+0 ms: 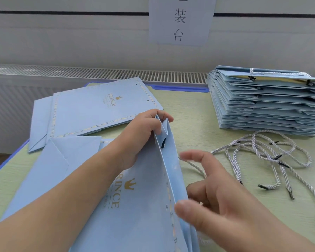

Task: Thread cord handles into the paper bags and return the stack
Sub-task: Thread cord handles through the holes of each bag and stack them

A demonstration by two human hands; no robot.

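Left hand (144,131) pinched the far corner of the top edge of the near paper bag (135,206), fingers curled over the gusset fold, thumb on the near face. It held the mouth propped up off the table (189,115).

Right hand (216,193) sat at 3 o'clock of that edge, fingers spread and loose, gripping nothing I could confirm. Motion blur there; thumb lay against the bag's edge near the lower punched hole, contact uncertain.

Key relation: the bag's top edge ran roughly 12 to 6 o'clock, between the two hands. One cord handle (193,166) emerged at 3 o'clock of that edge and passed just behind the right fingers. A dark tip (163,142) showed inside the fold below the left fingers, so the far hole looked threaded. Judgement: near hole was next, right hand closer to it.

Loose cord handles (273,157) lay tangled at 2 to 3 o'clock of the right hand, near but apart. Finished stack (265,102) sat at 1 o'clock, well apart, white cord visible on top.

Unthreaded bag (91,110) lay flat at 11 o'clock.

Writing: "PRINCE" in gold with a crown on both bags; smaller lines under it unreadable. Wall sign (180,20) read "装台", upper character cut off.
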